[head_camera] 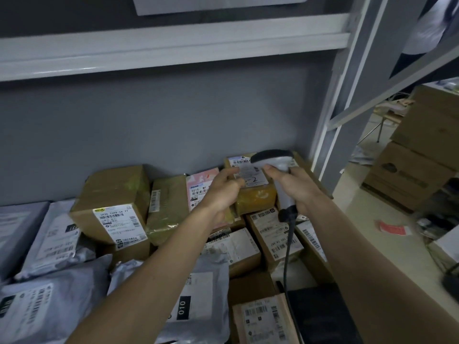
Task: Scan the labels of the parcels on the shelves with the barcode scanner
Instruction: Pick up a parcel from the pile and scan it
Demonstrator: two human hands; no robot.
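My right hand (295, 188) grips the grey barcode scanner (275, 161) by its handle. Its dark head sits just above the white label (253, 176) of a small yellow-taped parcel (257, 198). My left hand (223, 192) grips that parcel by its left side at the back of the shelf. A black cable (288, 249) hangs from the scanner's handle. Around them lie several other labelled parcels: a brown box (114, 209), a pink parcel (200, 188) and grey mailer bags (57, 294).
A white shelf beam (173, 49) runs overhead, and a grey upright post (340, 100) stands at the right. Beyond the post are stacked cardboard boxes (419, 150) on the floor, a red item (393, 229), and part of another person (429, 28) at top right.
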